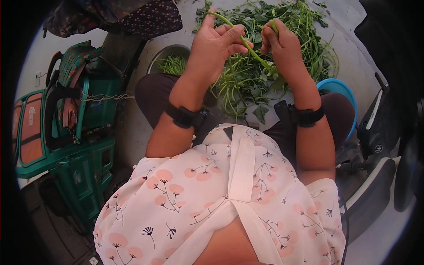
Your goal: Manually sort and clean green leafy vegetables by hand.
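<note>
My left hand (221, 46) grips a long, light green stem (255, 54) that arcs across its fingers and slants down toward the right. My right hand (282, 48), raised beside it, pinches a short green stem piece (274, 25) between thumb and fingers. Beyond and below both hands lies a large pile of leafy green stems (316, 62) on the pale floor. A metal bowl (154, 64) holding thin green stems stands left of my left forearm, partly hidden behind my leg.
A blue basin (347, 97) sits beside my right knee. Green plastic gear with a floral cloth (68, 62) fills the left side. Dark printed fabric (150, 17) hangs at upper left. Black and white vehicle-like parts (369, 128) stand at right. The floor (329, 20) shows around the pile.
</note>
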Tool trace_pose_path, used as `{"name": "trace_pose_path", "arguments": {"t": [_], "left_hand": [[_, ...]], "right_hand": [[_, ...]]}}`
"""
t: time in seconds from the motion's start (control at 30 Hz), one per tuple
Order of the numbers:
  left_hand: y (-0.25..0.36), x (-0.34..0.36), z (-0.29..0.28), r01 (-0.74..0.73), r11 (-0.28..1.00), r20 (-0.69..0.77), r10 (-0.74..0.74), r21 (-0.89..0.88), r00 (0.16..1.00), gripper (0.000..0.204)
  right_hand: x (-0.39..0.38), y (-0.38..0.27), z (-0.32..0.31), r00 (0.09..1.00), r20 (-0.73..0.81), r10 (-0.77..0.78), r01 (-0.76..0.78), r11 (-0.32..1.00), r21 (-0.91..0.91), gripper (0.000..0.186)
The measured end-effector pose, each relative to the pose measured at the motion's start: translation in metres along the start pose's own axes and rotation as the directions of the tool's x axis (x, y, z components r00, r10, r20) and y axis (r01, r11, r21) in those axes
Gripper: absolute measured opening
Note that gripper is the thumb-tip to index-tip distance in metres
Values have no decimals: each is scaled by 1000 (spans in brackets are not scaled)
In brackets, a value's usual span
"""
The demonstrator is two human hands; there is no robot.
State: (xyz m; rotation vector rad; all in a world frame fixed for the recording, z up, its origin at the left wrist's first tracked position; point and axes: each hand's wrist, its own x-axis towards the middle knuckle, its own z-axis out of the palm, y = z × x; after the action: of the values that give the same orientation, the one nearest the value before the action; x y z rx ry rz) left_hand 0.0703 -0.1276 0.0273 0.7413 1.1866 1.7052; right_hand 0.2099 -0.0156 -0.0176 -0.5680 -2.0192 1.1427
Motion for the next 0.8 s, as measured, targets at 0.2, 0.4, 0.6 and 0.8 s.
{"name": "trace_pose_path", "arguments": {"t": [0.2,0.4,0.6,0.8], "left_hand": [[19,-2,-10,-129,988,-14,128,-81,992,56],[19,-4,-11,-45,994,-4,45,-101,999,45],[18,-6,-1,14,976,70,1,-216,998,55],[21,3,-13,-163,968,3,167,-188,986,47]], "right_hand": [[1,-26,-16,847,430,313,-513,691,509,31],[-6,-27,-16,754,652,80,-578,553,600,30],[-5,-28,-13,800,572,182,-582,470,664,28],[4,-8,-11,941,113,320,-286,568,771,28]]}}
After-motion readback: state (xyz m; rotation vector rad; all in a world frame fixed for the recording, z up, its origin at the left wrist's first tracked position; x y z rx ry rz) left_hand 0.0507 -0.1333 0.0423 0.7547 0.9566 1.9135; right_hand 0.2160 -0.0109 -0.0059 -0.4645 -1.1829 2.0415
